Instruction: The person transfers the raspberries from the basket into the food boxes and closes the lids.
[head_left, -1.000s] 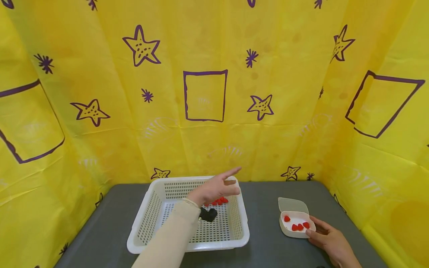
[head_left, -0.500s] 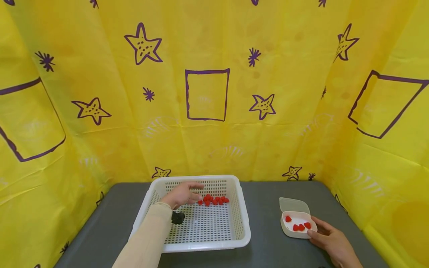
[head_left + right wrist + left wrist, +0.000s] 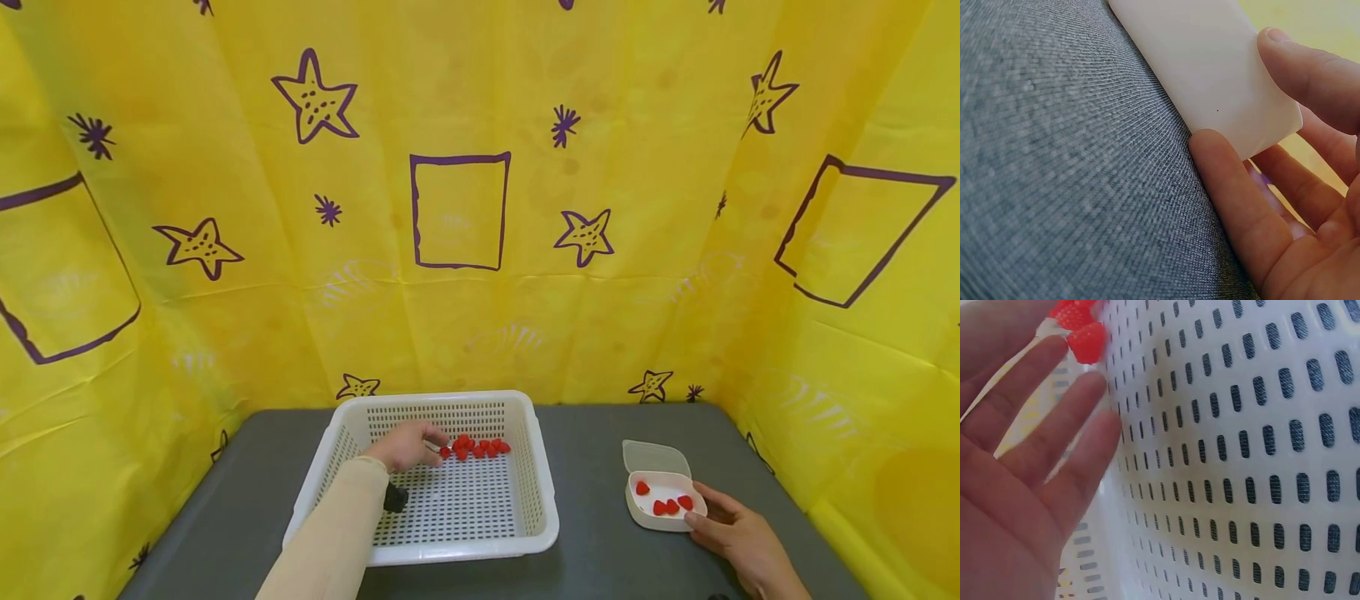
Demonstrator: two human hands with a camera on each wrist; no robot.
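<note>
Inside a white slotted plastic basket [image 3: 465, 552], my left hand [image 3: 408, 444] reaches low toward red raspberries [image 3: 480, 447] lying in the far part. The left wrist view shows its fingers fairly straight, their tips close to one raspberry [image 3: 1087, 342]; whether they touch it I cannot tell. The upper fingers and thumb are partly out of that view. On the right, my right hand [image 3: 742, 537] holds a small white box [image 3: 660, 522] by its right end, thumb on the rim side and fingers at its wall. Several raspberries [image 3: 665, 507] lie in the box.
The box's translucent lid [image 3: 656, 458] is folded back behind it. A dark grey cloth [image 3: 592, 483] covers the table, with a gap between basket and box. Yellow curtains [image 3: 457, 350] with purple drawings enclose the back and sides. A black wrist device [image 3: 395, 498] sits under the left wrist.
My left hand has moved left across the basket, then lower toward the left end of the raspberries. My right hand stays on the box.
</note>
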